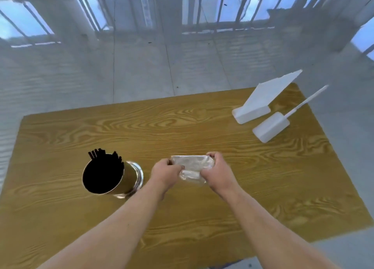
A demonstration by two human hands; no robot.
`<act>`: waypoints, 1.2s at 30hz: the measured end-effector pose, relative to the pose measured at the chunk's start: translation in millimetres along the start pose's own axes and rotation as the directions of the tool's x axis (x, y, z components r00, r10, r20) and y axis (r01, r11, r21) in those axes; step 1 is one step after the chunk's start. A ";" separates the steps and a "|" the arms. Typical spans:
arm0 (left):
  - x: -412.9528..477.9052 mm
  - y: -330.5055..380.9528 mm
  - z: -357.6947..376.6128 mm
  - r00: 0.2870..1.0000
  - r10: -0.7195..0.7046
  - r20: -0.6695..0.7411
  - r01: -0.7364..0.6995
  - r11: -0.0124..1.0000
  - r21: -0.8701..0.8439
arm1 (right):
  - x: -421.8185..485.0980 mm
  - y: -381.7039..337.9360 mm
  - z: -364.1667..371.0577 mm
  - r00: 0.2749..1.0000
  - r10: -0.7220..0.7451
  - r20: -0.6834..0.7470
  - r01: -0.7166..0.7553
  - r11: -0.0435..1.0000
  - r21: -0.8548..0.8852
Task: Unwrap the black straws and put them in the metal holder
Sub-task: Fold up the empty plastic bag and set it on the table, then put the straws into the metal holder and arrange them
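A shiny metal holder [129, 179] stands on the wooden table [202, 127] at the left. Black straws [101, 157] fill it and their tips stick up above its far rim. Right of the holder, both hands hold a crumpled clear plastic wrapper [192, 165] just above the table. My left hand [165, 172] pinches the wrapper's left end with curled fingers. My right hand [217, 170] grips its right side. No straws show inside the wrapper.
Two white stands sit at the table's far right: a taller one with a slanted panel [261, 104] and a lower block with a thin white rod [271, 129]. Beyond the table's far edge lies a pale tiled floor with railings.
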State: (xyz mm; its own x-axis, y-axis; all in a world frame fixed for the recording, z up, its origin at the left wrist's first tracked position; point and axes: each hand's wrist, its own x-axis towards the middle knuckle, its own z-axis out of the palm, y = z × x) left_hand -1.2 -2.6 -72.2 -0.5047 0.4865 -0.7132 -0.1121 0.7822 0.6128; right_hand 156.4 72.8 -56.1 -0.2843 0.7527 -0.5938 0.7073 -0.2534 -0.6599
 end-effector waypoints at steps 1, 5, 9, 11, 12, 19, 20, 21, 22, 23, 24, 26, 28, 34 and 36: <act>3.8 -5.9 3.2 1.000 0.005 -0.014 -0.005 1.000 0.008 | 3.3 5.3 6.0 1.000 -0.019 -0.013 0.017 0.995 -0.098; 1.0 -27.1 13.3 0.906 0.418 -0.066 -0.369 0.857 0.358 | 10.9 30.6 27.9 0.974 -0.226 -0.031 0.179 0.841 -0.511; 4.0 -55.3 29.5 0.713 0.674 0.195 -0.584 0.416 0.697 | 22.7 49.0 45.4 0.889 -0.430 0.160 0.419 0.618 -0.665; 12.9 -67.2 35.3 0.751 0.625 0.213 -0.539 0.393 0.745 | 29.8 57.6 50.4 0.882 -0.408 0.235 0.442 0.549 -0.709; 18.3 -72.8 36.8 0.765 0.607 0.215 -0.519 0.383 0.764 | 33.3 62.6 51.4 0.884 -0.396 0.247 0.442 0.537 -0.718; 35.5 -92.3 47.2 0.720 0.661 0.213 -0.523 0.314 0.792 | 46.2 83.7 57.5 0.873 -0.409 0.267 0.456 0.486 -0.746; 36.4 -92.1 47.7 0.725 0.655 0.213 -0.515 0.310 0.800 | 46.5 83.3 57.6 0.874 -0.401 0.273 0.453 0.474 -0.755; 37.3 -92.0 48.1 0.729 0.650 0.214 -0.508 0.304 0.806 | 46.7 82.8 57.6 0.878 -0.390 0.279 0.449 0.465 -0.763; 37.6 -91.9 48.3 0.734 0.643 0.220 -0.503 0.297 0.811 | 46.7 82.3 57.3 0.881 -0.379 0.284 0.446 0.463 -0.766; 37.4 -91.5 48.2 0.739 0.635 0.226 -0.499 0.290 0.817 | 46.7 81.5 57.0 0.884 -0.369 0.287 0.443 0.465 -0.767; 37.0 -91.2 48.4 0.743 0.628 0.229 -0.494 0.285 0.822 | 46.6 80.5 57.0 0.887 -0.361 0.288 0.439 0.469 -0.766; 37.0 -90.6 48.9 0.750 0.622 0.226 -0.485 0.283 0.828 | 46.0 78.7 56.9 0.892 -0.344 0.294 0.435 0.472 -0.767; 36.9 -89.8 49.6 0.759 0.610 0.225 -0.475 0.284 0.833 | 45.5 77.6 56.4 0.894 -0.332 0.300 0.432 0.465 -0.772; 36.4 -89.2 49.6 0.795 0.557 0.242 -0.458 0.290 0.840 | 45.2 76.2 55.9 0.901 -0.301 0.312 0.423 0.451 -0.786; 36.0 -88.4 49.1 0.812 0.528 0.248 -0.446 0.288 0.848 | 45.0 75.0 54.4 0.903 -0.286 0.321 0.422 0.448 -0.788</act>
State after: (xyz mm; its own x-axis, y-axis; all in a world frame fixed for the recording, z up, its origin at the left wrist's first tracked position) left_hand 32.6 -35.1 -168.7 -0.2571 0.9045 -0.3404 0.9182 0.3384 0.2059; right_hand 161.5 54.6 -157.3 -0.6667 0.5572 -0.4950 0.7071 0.6828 -0.1836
